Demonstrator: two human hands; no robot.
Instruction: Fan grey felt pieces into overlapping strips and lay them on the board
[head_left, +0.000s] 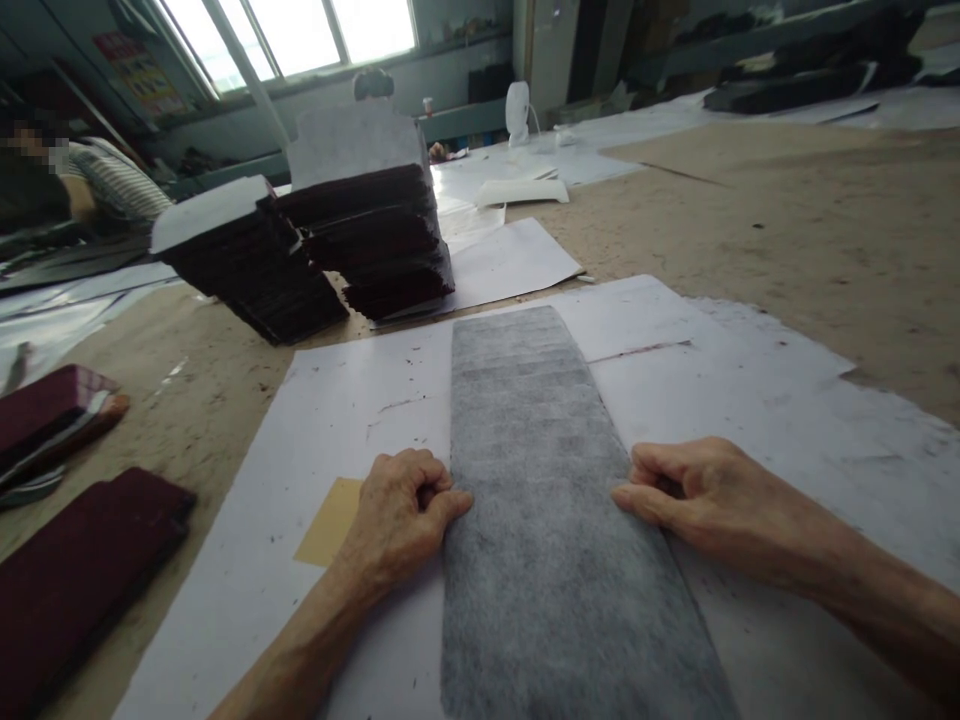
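A long grey fabric panel (536,500) with a fuzzy, mottled surface lies lengthwise in front of me, running off the lower edge of the view. My left hand (409,505) pinches its left edge between thumb and curled fingers. On the opposite edge, my right hand (686,495) grips the panel the same way, at about the same height. Faint cross ripples show on the panel beyond my hands. Beneath it is a large white paper sheet (255,520) with dark specks. A small yellow card (330,522) lies partly behind my left hand.
Two tall stacks of dark pieces with pale tops, a left stack (251,265) and a right stack (375,225), stand beyond the sheet. Maroon folded pieces (82,590) lie at left. Farther back are a white fan (517,112) and a person in a striped sleeve (124,180).
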